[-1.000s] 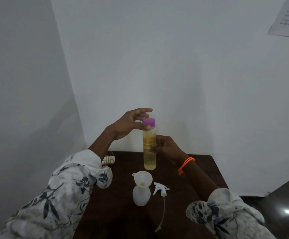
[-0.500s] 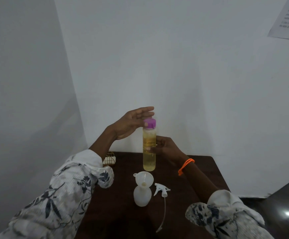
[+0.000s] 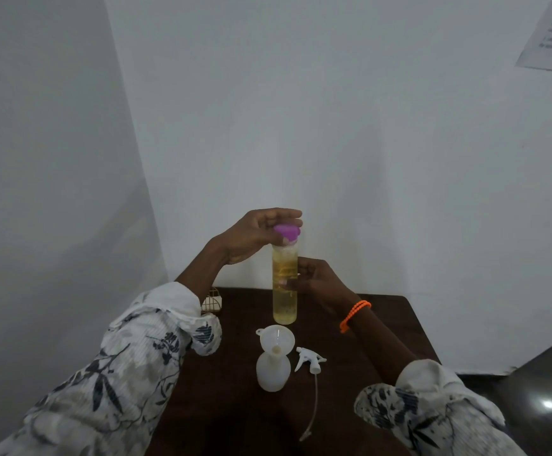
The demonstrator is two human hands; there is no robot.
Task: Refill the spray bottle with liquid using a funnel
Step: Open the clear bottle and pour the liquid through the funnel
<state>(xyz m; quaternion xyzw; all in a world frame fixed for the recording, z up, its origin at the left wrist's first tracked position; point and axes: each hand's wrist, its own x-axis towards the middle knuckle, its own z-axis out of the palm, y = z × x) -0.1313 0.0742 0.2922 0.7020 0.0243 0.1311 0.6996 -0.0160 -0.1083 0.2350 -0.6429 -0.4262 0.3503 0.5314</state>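
1. Your landmark is the white spray bottle (image 3: 273, 371), standing upright near the middle of the dark table (image 3: 386, 327). The white funnel (image 3: 276, 337) already sits in its neck, so it is ready to take liquid.

2. The refill bottle (image 3: 284, 284), a tall clear cylinder of yellow liquid, stands just behind the spray bottle, apparently with its base on the table. It looks nearly full, so expect real weight and a smooth, probably slippery wall.

3. Your right hand (image 3: 314, 279) wraps the refill bottle around its middle, fingers curled on the wall. That is a good place to hold: low enough to steady it, high enough to tip it later.

4. Your left hand (image 3: 255, 235) is curled over the purple cap (image 3: 286, 233), fingers and thumb gripping its sides. The cap looks to be still on the neck; the step in hand seems to be twisting it off.

5. The spray bottle looks light, thin plastic and appears empty, and the funnel makes it top-heavy. A knock from the refill bottle's base could topple it, so pour gently and consider steadying it.

6. The trigger sprayer head (image 3: 311, 358) lies just right of the spray bottle, its thin dip tube (image 3: 314, 409) trailing toward you. Keep your sleeve off that tube.

7. A small wire ornament (image 3: 211, 301) stands behind and left of the spray bottle, by your left sleeve.
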